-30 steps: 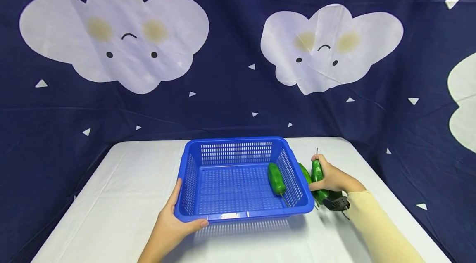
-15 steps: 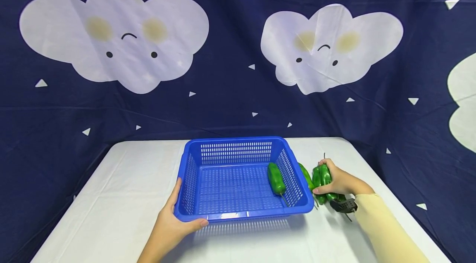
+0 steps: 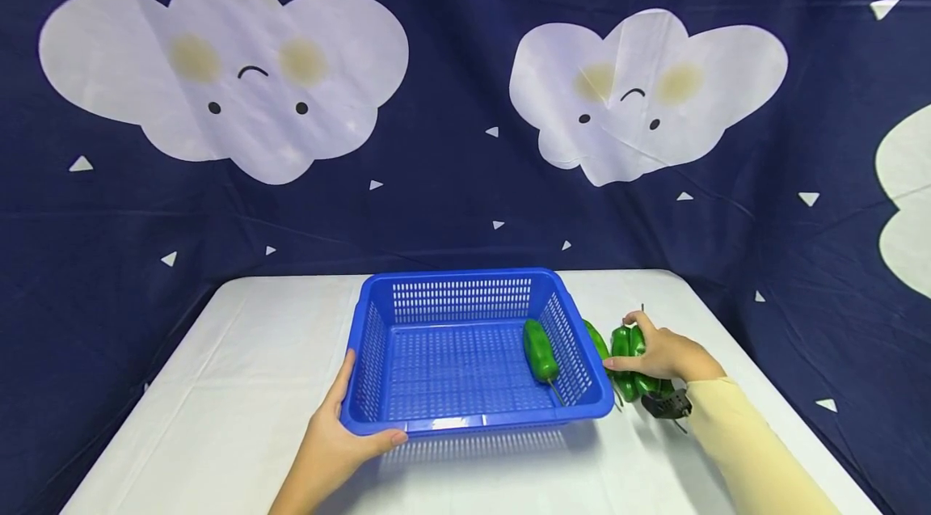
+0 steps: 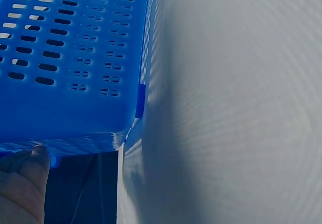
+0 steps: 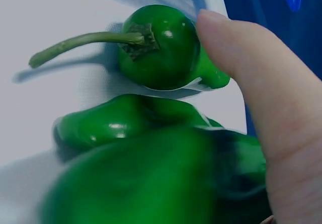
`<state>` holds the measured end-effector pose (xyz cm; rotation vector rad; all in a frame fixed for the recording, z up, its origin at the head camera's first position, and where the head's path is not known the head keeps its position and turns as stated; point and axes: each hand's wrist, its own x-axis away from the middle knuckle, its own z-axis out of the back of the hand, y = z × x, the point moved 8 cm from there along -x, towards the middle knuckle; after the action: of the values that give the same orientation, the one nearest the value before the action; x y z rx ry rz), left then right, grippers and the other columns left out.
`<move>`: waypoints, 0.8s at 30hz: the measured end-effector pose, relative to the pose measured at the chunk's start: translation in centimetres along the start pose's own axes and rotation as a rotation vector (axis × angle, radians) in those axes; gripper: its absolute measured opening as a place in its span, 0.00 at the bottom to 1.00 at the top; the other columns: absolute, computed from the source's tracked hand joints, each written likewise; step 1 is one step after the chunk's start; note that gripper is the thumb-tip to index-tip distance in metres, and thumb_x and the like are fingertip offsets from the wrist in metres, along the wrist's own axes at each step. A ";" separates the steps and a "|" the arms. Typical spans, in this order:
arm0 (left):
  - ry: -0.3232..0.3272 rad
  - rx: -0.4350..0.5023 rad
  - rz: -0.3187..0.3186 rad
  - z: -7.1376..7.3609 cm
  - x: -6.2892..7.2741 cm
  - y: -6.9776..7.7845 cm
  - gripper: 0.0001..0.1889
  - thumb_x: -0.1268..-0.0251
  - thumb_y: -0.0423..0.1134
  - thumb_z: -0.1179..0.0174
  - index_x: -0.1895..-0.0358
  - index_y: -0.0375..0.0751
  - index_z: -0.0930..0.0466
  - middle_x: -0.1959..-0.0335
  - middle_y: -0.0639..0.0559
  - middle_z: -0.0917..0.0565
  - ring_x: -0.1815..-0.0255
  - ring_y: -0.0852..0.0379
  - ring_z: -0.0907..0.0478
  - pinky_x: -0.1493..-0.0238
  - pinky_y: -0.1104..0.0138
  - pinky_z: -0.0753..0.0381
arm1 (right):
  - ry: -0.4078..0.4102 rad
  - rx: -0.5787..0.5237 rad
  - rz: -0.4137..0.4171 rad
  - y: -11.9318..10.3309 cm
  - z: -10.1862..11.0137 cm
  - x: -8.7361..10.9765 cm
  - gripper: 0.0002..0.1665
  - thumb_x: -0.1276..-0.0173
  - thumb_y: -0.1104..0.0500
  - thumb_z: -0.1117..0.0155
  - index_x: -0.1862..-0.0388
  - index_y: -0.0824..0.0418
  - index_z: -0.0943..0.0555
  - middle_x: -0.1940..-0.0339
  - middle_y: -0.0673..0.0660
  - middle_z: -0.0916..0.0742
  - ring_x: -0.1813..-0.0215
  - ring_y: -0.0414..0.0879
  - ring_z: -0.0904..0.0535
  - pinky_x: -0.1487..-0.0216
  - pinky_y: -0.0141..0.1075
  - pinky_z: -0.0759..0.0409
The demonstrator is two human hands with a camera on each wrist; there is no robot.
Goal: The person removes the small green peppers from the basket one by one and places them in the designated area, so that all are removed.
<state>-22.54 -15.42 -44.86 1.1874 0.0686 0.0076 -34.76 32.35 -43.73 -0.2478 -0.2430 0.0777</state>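
Note:
A blue plastic basket (image 3: 465,424) with slotted walls stands mid-table, one green pepper (image 3: 540,350) lying inside near its right wall. At its front left corner my left hand (image 3: 334,434) holds it, thumb along the front and fingers on the left side. My right hand (image 3: 662,353) is over several green peppers (image 3: 621,344) to the right of the basket. Its thumb, stretched toward the basket, is close to a stemmed pepper (image 5: 161,45) in the right wrist view; contact is unclear. A blurred pepper (image 5: 136,178) lies nearest that camera. The right fingers' undersides are hidden.
The basket rests on a white-covered table (image 3: 182,402). A dark blue curtain (image 3: 451,200) with white clouds hangs behind it. A black device (image 3: 667,403) is at my right wrist, beside the cream sleeve (image 3: 742,442).
My right hand has shifted right and slightly nearer from its grip on a pepper, its thumb now spread leftward. That pepper lies farther right, beside another. The left hand and basket stay still.

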 end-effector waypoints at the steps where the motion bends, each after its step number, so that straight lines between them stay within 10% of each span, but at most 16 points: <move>1: 0.000 -0.002 -0.002 0.0 0.0 0.1 0.71 0.64 0.51 0.17 0.18 0.56 0.63 0.18 0.40 0.53 0.19 0.34 0.53 0.24 0.39 0.47 | -0.002 0.015 -0.011 0.0 0.1 0.1 0.58 0.49 0.22 0.34 0.30 0.54 0.41 0.53 0.73 0.17 0.61 0.56 0.20 0.65 0.48 0.21; 16: -0.001 0.007 -0.007 0.0 0.0 0.0 0.71 0.63 0.51 0.17 0.18 0.55 0.63 0.18 0.40 0.53 0.19 0.35 0.52 0.24 0.40 0.46 | 0.074 0.149 -0.037 -1.2 3.1 0.9 0.58 0.50 0.17 0.40 0.31 0.51 0.37 0.49 0.78 0.20 0.66 0.57 0.21 0.73 0.44 0.26; 24: -0.004 0.009 -0.004 0.0 0.0 0.1 0.71 0.63 0.51 0.18 0.19 0.56 0.63 0.18 0.40 0.54 0.19 0.35 0.53 0.24 0.40 0.47 | 0.198 0.119 0.090 -4.1 5.7 0.5 0.56 0.47 0.20 0.38 0.28 0.50 0.37 0.40 0.73 0.20 0.49 0.66 0.18 0.60 0.58 0.19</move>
<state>-22.57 -15.38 -44.79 1.1966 0.0674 0.0019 -35.50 29.77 -37.23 -0.1468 -0.0294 0.1553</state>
